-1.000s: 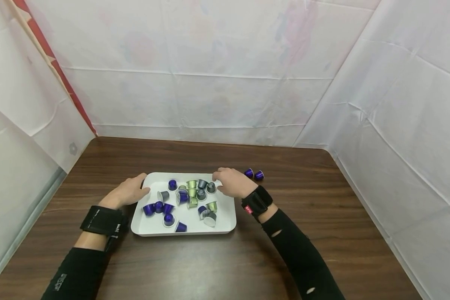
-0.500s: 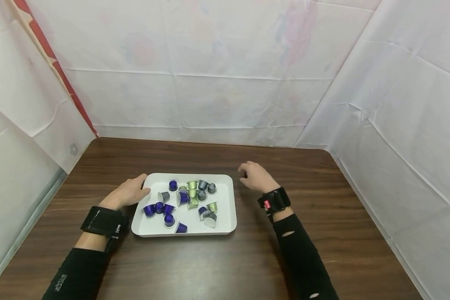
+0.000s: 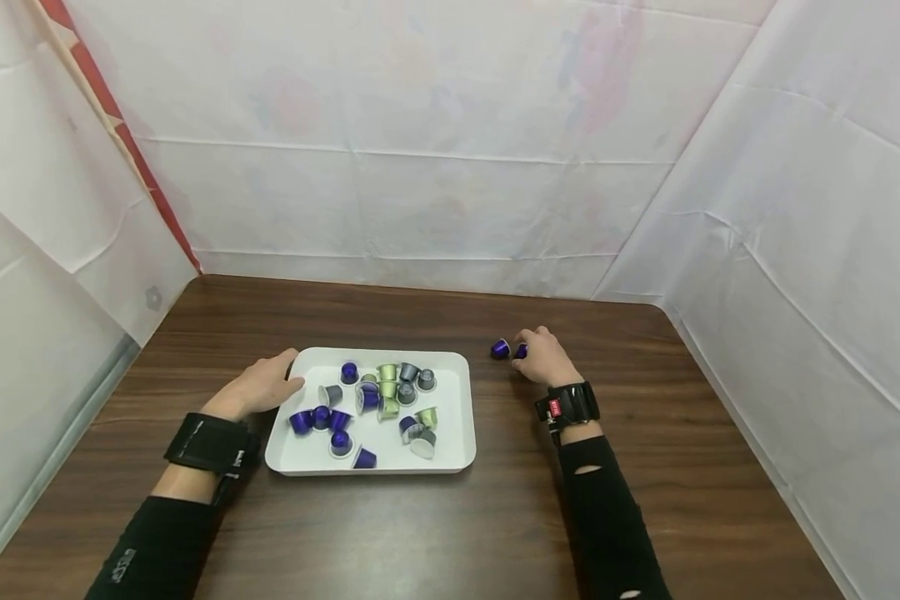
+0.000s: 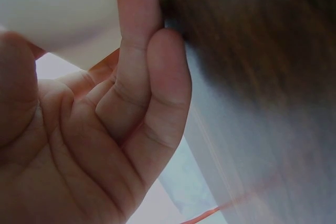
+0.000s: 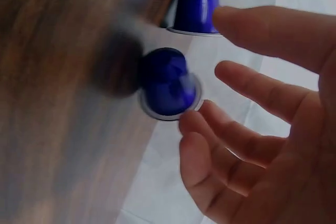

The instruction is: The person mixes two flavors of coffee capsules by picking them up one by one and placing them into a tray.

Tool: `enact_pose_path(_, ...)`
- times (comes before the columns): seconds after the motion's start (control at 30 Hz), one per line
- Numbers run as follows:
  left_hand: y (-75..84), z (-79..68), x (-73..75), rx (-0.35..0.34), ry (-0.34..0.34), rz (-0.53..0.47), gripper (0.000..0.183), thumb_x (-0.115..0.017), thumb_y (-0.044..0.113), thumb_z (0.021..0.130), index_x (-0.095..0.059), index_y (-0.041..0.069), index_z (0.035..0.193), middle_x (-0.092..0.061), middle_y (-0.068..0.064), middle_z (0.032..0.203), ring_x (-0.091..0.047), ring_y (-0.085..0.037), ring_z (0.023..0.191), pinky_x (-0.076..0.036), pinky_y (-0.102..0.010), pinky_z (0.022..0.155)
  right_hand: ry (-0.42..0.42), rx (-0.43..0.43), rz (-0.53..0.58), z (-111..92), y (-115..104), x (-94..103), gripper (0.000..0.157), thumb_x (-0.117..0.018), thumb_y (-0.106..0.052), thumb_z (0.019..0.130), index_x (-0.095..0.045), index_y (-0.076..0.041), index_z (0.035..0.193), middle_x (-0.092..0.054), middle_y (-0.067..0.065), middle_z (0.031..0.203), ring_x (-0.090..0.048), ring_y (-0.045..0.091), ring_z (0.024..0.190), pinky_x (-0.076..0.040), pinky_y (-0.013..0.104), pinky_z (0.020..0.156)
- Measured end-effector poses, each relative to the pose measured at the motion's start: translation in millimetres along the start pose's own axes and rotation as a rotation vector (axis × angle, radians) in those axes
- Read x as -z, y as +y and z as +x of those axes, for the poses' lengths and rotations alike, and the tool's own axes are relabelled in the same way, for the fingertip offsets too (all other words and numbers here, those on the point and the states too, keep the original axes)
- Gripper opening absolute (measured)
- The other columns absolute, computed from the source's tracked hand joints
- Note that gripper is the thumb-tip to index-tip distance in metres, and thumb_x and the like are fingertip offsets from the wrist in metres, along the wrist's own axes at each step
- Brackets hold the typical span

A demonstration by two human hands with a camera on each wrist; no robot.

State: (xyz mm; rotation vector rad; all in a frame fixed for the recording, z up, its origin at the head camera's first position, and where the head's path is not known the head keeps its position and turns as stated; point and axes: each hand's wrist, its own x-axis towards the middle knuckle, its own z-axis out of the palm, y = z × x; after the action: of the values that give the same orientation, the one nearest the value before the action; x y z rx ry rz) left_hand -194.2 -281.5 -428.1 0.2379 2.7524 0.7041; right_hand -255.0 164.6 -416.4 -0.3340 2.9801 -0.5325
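A white tray point(image 3: 450, 446) carries coffee capsules in purple, green and grey, some upright and some on their sides. My left hand point(image 3: 262, 387) grips its left edge, thumb over the rim and the other fingers curled at the outside; the tray point(image 4: 63, 14) shows pale between them in the left wrist view. To the right of it, my right hand point(image 3: 546, 357) is at two purple capsules on the table. Its spread fingers are beside the lower purple capsule point(image 5: 165, 85) in the right wrist view, and the thumb point(image 5: 252, 27) overlaps the upper purple capsule point(image 5: 194, 9).
The brown wooden table point(image 3: 360, 533) is enclosed by white sheeting point(image 3: 420, 200) at the back and sides. A red strip point(image 3: 146, 171) runs down the left back corner.
My right hand has left the tray's right edge and moved right to the two purple capsules, which it briefly hid. The left hand stays on the tray.
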Motion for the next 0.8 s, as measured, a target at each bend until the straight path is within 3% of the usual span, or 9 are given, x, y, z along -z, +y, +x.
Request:
enact_pose_path(0.33, -0.5, -1.3, -0.2, -0.004, 0.007, -0.011, 0.052, -0.048, 0.021, 0.096, -0.032, -0.009, 0.136, -0.047, -0.035, 0.127, -0.048, -0.049, 0.113, -0.039, -0.060, 0.088, 0.019, -0.007, -0.009, 2, 8, -10.7, 0.037, -0.071, -0.014, 0.083, -0.062, -0.003, 0.118, -0.054, 0.020, 0.114, -0.048, 0.037, 0.109, -0.041, 0.048, 0.090)
enact_pose_path(0.8, 1.6, -0.2, 0.7, 0.004, 0.006, 0.001, 0.051, -0.049, 0.022, 0.096, -0.033, -0.008, 0.135, -0.048, -0.034, 0.126, -0.049, -0.047, 0.112, -0.040, -0.059, 0.087, -0.074, -0.042, -0.007, 4, 16, -12.8, 0.035, -0.071, -0.016, 0.085, -0.061, -0.003, 0.116, -0.060, 0.014, 0.107, -0.055, 0.024, 0.089, -0.046, 0.040, 0.080)
